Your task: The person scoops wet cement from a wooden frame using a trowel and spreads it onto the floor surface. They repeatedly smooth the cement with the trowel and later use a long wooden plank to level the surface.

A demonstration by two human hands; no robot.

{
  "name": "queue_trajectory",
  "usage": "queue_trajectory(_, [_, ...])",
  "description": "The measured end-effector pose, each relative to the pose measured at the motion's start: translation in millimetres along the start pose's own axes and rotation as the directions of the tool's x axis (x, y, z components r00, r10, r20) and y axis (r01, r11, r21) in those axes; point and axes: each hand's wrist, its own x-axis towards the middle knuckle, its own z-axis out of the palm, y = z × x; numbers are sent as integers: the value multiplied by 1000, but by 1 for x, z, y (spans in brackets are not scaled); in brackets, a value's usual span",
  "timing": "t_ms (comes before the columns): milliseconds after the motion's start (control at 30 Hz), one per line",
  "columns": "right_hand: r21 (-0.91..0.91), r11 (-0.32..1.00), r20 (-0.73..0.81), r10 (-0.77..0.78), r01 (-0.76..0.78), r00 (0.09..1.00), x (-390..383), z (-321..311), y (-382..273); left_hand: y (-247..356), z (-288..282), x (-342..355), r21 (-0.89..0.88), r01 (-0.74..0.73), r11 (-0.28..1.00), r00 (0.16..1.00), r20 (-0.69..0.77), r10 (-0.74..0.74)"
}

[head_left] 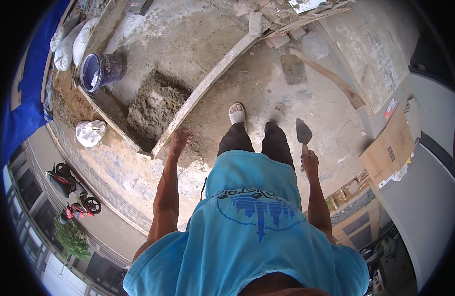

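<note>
My right hand [310, 163] grips the pale handle of a pointed trowel [303, 130], held out beside my right leg with the blade toward the top of the view. My left hand [180, 139] hangs open, fingers slightly curled and apart, near a long pale plank [205, 84]; whether it touches the plank I cannot tell. Beyond the plank lies a heap of damp grey-brown mortar or sand [156, 106]. My feet in light sandals [237, 112] stand on dusty concrete to the plank's right.
A bucket [109, 69], white sacks [65, 49] and a white bag [90, 132] sit left. Right are a flat tool [293, 69], a curved wood strip [341, 79], a panel [363, 54] and cardboard [387, 143]. Scooters [72, 190] are parked at lower left, beside a paved path.
</note>
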Motion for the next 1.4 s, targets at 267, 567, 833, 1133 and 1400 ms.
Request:
queue_trajectory(267, [434, 898, 245, -40, -73, 969, -15, 53, -65, 32, 13, 41, 35, -45, 998, 998, 35, 43])
queue_trajectory(567, [214, 977, 289, -66, 3, 955, 12, 135, -63, 17, 71, 98, 304, -267, 914, 958, -19, 286])
queue_trajectory(833, [242, 970, 265, -66, 0, 962, 21, 137, -45, 53, 117, 180, 561, -381, 735, 798, -201, 568])
queue_trajectory(1133, [235, 971, 194, -95, 48, 976, 25, 139, -43, 105, 142, 302, 547, -295, 784, 724, -407, 557])
queue_trajectory(1400, [91, 960, 152, -278, 266, 949, 45, 153, -31, 103, 158, 340, 732, -129, 669, 700, -411, 584])
